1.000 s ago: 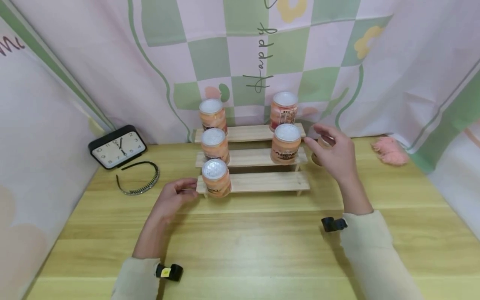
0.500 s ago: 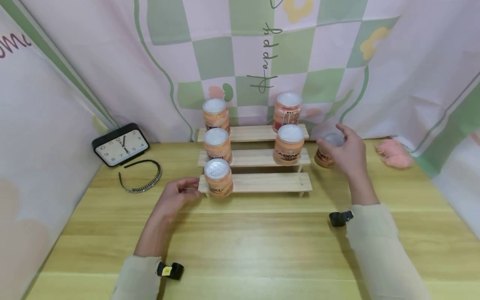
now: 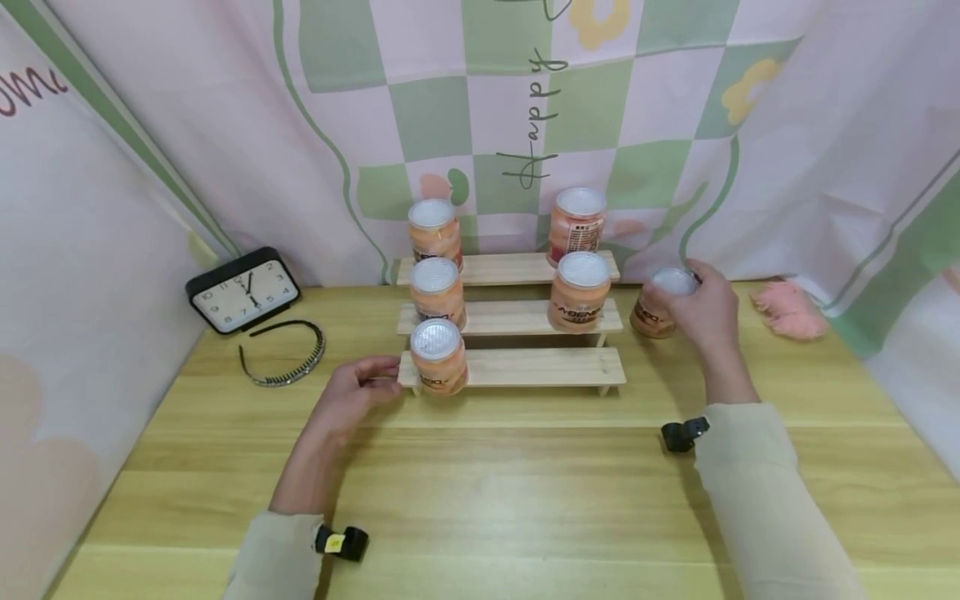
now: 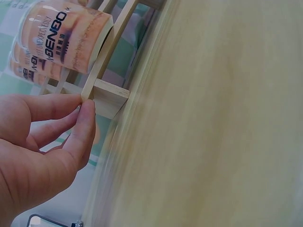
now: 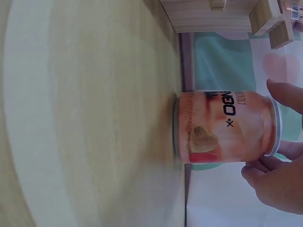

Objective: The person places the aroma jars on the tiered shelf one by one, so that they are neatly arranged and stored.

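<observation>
My left hand pinches the left end of the lowest shelf on a three-step wooden display rack; the left wrist view has thumb and finger meeting at the board's corner. To the rack's right, my right hand grips a peach-coloured can by its top. That can stands upright on the table in the right wrist view, with thumb and fingers on opposite sides of its clear lid. On the rack, matching cans fill the left end of every step, the front one lowest. Two more stand at the right of the upper steps.
Left of the rack, a black-framed clock leans on the table near a dark headband. A fluffy pink item lies at the back right. Behind the rack hangs a green-and-white checked curtain.
My right hand has moved right, away from the rack's end, and closed round the top of the can there. The left hand keeps its pinch on the bottom shelf.
</observation>
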Tool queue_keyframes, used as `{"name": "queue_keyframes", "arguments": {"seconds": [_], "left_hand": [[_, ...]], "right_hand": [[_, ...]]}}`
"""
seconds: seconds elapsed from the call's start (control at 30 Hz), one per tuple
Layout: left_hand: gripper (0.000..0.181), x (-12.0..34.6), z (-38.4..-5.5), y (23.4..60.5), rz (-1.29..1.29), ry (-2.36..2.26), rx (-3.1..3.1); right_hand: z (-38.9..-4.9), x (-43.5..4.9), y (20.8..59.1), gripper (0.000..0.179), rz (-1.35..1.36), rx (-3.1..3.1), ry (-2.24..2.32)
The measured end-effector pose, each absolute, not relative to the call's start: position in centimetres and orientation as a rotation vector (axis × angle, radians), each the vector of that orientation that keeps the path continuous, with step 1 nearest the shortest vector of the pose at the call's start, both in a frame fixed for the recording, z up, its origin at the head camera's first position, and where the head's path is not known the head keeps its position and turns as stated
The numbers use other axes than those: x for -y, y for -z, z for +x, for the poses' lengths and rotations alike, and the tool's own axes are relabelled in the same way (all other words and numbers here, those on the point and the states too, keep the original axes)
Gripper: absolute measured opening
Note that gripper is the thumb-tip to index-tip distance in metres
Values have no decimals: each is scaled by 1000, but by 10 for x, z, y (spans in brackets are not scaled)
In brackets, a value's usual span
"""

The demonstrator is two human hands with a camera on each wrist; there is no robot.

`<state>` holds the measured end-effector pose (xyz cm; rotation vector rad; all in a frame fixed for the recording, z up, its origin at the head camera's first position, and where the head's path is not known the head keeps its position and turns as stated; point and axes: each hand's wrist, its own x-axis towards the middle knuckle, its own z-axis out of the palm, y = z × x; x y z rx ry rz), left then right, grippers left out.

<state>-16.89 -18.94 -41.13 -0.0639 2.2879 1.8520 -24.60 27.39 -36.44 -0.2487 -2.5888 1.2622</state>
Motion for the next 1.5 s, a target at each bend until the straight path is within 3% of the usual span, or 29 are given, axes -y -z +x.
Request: {"name": "queue_keyframes", "arguments": {"seconds": [0.73,1.5], "left_hand": [[46,190,-169,411,-53,-1852,-2278],[46,189,-168,410,-60,-1855,-2280]], "right_hand": [[-243,-280,374,82,-291,2543,-1297],[-220,-270,346,85,-175,2574,-1240]]}}
